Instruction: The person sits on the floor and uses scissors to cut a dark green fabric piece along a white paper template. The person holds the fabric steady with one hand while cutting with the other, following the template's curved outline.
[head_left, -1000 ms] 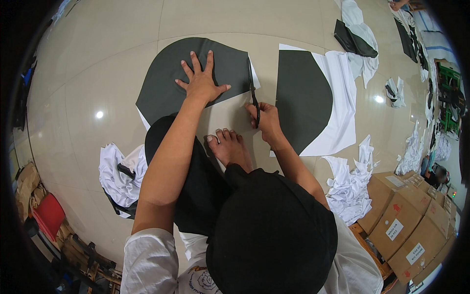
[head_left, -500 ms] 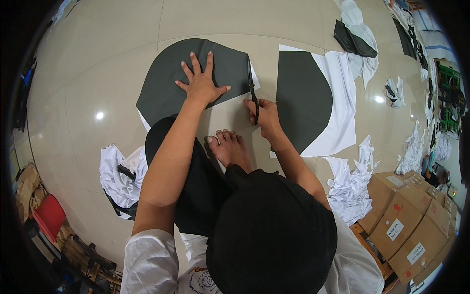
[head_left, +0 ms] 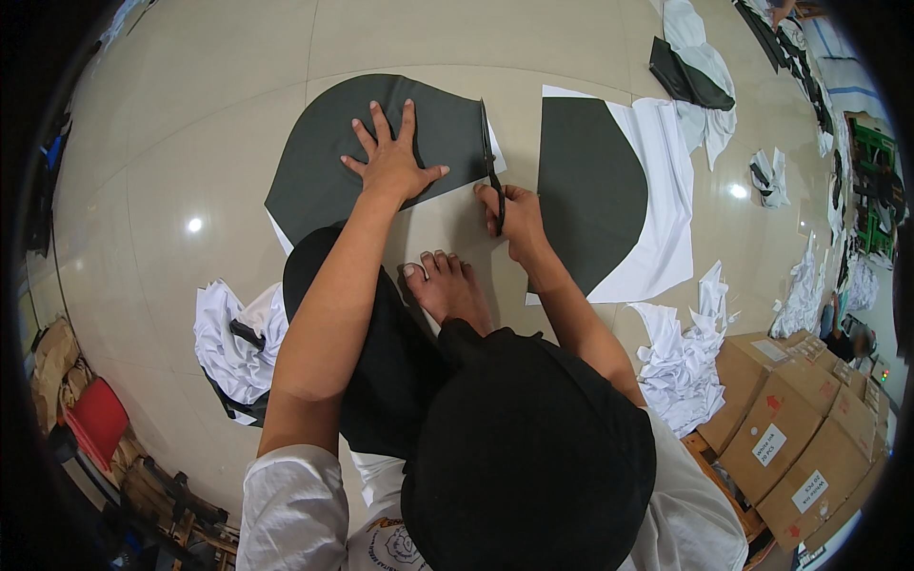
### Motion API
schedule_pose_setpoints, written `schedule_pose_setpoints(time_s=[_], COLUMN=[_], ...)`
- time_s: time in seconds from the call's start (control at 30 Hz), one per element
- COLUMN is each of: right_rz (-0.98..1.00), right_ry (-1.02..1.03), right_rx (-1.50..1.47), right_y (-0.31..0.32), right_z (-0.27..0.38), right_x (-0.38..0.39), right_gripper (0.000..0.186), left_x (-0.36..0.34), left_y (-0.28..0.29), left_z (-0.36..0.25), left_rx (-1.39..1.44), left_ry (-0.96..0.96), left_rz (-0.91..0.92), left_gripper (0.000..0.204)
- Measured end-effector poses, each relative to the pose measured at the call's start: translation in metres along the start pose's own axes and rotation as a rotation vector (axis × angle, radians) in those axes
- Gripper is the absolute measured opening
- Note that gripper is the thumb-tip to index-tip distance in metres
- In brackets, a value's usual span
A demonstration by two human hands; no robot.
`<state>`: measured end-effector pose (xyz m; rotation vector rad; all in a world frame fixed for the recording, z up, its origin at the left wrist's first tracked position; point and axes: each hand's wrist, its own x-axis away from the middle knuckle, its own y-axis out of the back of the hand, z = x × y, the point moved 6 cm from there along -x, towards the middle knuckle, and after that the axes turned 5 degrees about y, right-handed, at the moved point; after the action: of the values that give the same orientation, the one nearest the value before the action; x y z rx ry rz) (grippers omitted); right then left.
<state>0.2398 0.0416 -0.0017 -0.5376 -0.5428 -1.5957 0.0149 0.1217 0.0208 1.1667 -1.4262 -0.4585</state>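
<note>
My left hand [head_left: 393,167] lies flat with spread fingers on a dark grey fabric piece [head_left: 333,143] with a rounded far edge. White fabric [head_left: 495,152] shows from under its right edge. In my right hand [head_left: 517,219] is a pair of black scissors [head_left: 491,167], their blades pointing away from me along that right edge. Right of this hand lies a second dark grey piece [head_left: 590,190] with a curved side, on top of a white cloth [head_left: 671,200]. My bare foot [head_left: 446,285] rests on the floor just below the first piece.
Crumpled white cloth [head_left: 238,343] sits at the left and white scraps [head_left: 681,366] at the right. Cardboard boxes [head_left: 781,419] are stacked at the lower right. A red chair [head_left: 95,419] stands lower left. More black and white fabric [head_left: 700,86] lies at the far right.
My right hand and the scissors have shifted slightly away from me, and the blades look closer together. The left hand has stayed in place on the grey piece.
</note>
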Motion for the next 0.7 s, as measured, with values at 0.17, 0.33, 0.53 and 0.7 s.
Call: schedule_pose_setpoints(time_s=[0.17, 0.33, 0.53, 0.7], right_rz=[-0.006, -0.016, -0.018, 0.004], right_ry=[-0.013, -0.035, -0.039, -0.014], right_rx=[-0.045, -0.028, -0.029, -0.024], right_y=[-0.002, -0.002, 0.001, 0.01], right_z=[-0.004, 0.001, 0.001, -0.007], right_x=[-0.005, 0.0, 0.0, 0.004], right_gripper=[0.034, 0.032, 0.033, 0.032], left_x=[0.001, 0.001, 0.0, -0.001], left_y=[0.0, 0.0, 0.0, 0.012], left_z=[0.0, 0.0, 0.0, 0.0], left_rx=[0.006, 0.003, 0.007, -0.04], left_ry=[-0.01, -0.007, -0.004, 0.061], left_rz=[-0.008, -0.008, -0.012, -0.005], left_gripper=[0.137, 0.136, 0.137, 0.128])
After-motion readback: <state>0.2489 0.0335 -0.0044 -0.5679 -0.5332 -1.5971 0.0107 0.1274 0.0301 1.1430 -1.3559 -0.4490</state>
